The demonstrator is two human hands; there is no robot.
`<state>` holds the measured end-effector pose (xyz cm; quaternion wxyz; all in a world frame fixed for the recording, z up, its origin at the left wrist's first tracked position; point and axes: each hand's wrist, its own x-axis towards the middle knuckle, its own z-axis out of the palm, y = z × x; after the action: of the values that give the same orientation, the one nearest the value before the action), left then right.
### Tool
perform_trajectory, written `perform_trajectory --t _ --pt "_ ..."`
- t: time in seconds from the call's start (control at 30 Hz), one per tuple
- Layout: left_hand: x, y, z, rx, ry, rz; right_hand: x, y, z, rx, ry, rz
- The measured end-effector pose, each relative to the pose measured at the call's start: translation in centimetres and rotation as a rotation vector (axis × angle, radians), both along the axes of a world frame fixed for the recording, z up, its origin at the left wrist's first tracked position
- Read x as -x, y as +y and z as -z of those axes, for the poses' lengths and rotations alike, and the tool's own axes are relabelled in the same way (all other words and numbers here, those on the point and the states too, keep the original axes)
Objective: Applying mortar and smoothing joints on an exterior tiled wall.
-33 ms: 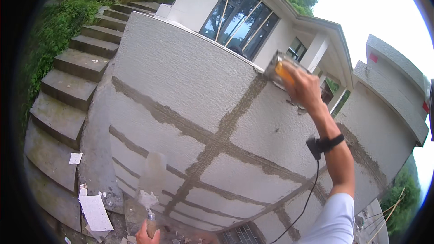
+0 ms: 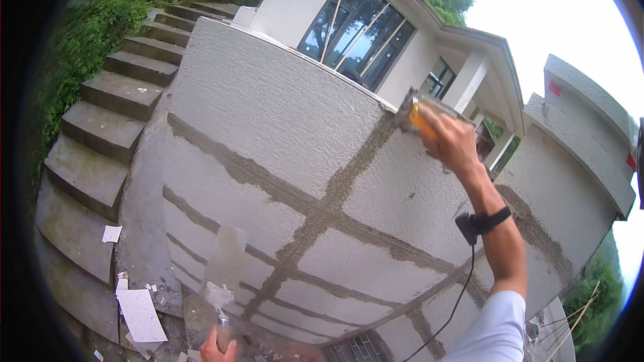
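Raised at the upper right, my right hand (image 2: 454, 139) is closed around the yellow handle of a flat plastering trowel (image 2: 408, 110). Its plate is at the upper edge of the rough grey wall (image 2: 282, 121), by the top of a dark mortar strip (image 2: 362, 157); whether it touches is unclear. Low in the picture, my left hand (image 2: 218, 348) grips the handle of a second trowel (image 2: 226, 255), its blade pointing up in front of the wall. Pale mortar clings near the base of that blade. A black strap with a small device (image 2: 479, 223) circles my right wrist.
Concrete steps (image 2: 100, 131) climb along the left, beside green plants. White board scraps (image 2: 141, 315) and rubble lie at the wall's foot. A black cable (image 2: 459, 295) hangs from the wrist device. Behind the wall stands a house with a barred window (image 2: 355, 30).
My right hand and its trowel have shifted very slightly right along the wall's upper edge. My left hand and its trowel look nearly unmoved.
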<state>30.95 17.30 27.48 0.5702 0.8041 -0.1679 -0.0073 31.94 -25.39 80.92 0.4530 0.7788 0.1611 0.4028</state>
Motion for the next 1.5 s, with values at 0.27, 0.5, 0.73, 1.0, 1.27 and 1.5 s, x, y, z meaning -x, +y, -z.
perform_trajectory --t 0.27,0.5,0.73,1.0,1.27,1.5 --pt "-2.3 1.6 -1.8 0.003 0.098 0.015 -5.4 3.2 -1.4 0.152 -0.057 0.133" --pt "-2.7 2.8 -1.6 -0.083 0.048 -0.043 -9.3 6.7 -4.4 -0.588 0.202 0.267" --pt "-3.6 3.7 0.0 -0.043 0.062 -0.079 -8.8 5.9 -5.6 -0.558 -0.041 0.196" --pt "-5.2 2.6 -3.6 -0.131 0.033 0.053 7.3 0.6 -1.0 -0.816 -0.317 0.069" --pt "-5.9 1.9 -4.1 -0.255 0.023 0.191 26.1 -9.6 8.3 -1.092 -0.883 0.011" --pt "-7.4 0.1 -4.0 -0.117 0.057 0.250 27.6 -15.6 10.2 -1.489 -1.017 -0.212"
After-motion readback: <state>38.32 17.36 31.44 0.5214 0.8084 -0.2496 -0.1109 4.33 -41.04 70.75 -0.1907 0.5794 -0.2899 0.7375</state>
